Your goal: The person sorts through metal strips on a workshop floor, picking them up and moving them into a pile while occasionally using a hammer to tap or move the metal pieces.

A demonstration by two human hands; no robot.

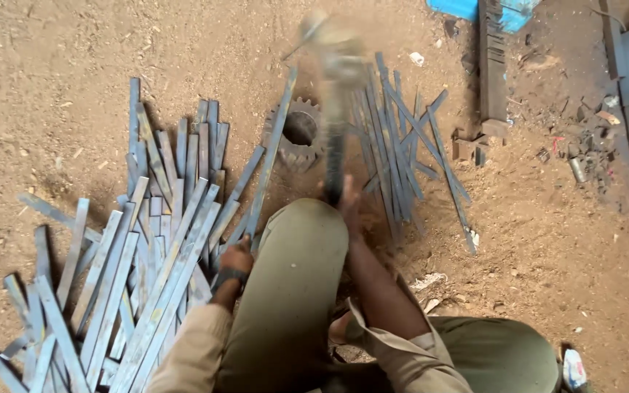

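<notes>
Here the right hand grips a blurred hammer raised above the gear ring at upper centre; the left hand clasps 1 flat strip across it. Striking step; the blow needs true aim.

Grey-blue steel strips lie on reddish-brown dirt. The gear is rusty brown with a dark hole. Trousers are olive, sleeves tan. A bright blue sheet shows far right.
</notes>
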